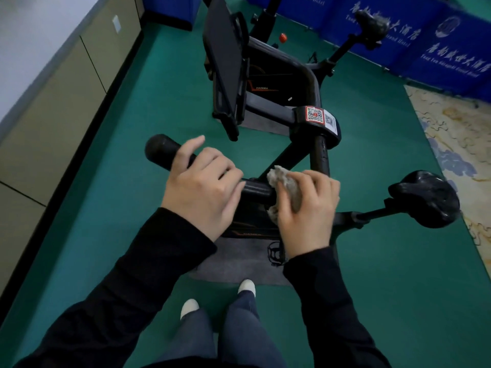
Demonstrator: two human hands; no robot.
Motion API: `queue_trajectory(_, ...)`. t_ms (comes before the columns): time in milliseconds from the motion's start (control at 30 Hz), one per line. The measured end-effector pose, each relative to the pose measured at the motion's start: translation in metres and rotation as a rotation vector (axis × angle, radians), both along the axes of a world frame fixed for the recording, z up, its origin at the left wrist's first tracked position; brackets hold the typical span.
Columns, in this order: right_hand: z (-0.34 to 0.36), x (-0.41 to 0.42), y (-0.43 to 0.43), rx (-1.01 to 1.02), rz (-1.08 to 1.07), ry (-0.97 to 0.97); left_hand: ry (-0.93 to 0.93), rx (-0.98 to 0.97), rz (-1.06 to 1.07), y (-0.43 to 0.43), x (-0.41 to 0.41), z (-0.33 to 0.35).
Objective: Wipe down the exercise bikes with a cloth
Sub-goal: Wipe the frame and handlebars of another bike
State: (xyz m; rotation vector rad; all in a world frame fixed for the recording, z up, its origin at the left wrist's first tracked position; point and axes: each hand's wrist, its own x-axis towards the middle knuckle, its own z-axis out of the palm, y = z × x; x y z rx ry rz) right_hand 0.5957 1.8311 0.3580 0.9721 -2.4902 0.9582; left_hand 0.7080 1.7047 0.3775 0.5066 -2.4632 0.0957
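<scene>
Wiping is judged barely begun: handlebar (159,151) gripped by left hand (204,188), cloth (279,179) clutched against it by right hand (308,208), second bike (281,70) pending.

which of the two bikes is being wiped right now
The nearer bike: the left hand grips its handlebar and the right hand holds the cloth on it. The far bike by the blue banners is untouched.

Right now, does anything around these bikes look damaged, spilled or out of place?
Nothing spilled or broken. One oddity: the near saddle and far saddle both look wrapped in crinkled plastic film.
</scene>
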Motion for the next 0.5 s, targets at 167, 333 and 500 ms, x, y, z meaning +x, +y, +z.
queue_trajectory(167, 0.006, -0.018, 0.008, 0.040, 0.133, -0.009, -0.063, 0.079, 0.005, 0.016, -0.013, -0.014)
queue_trajectory(333, 0.026, -0.057, 0.001, 0.349, 0.253, -0.235, -0.042, 0.104, 0.041, 0.017, -0.016, -0.015)
queue_trajectory(500, 0.035, -0.072, -0.047, 0.626, 0.526, -0.548, -0.045, 0.126, 0.059, 0.017, -0.015, -0.016)
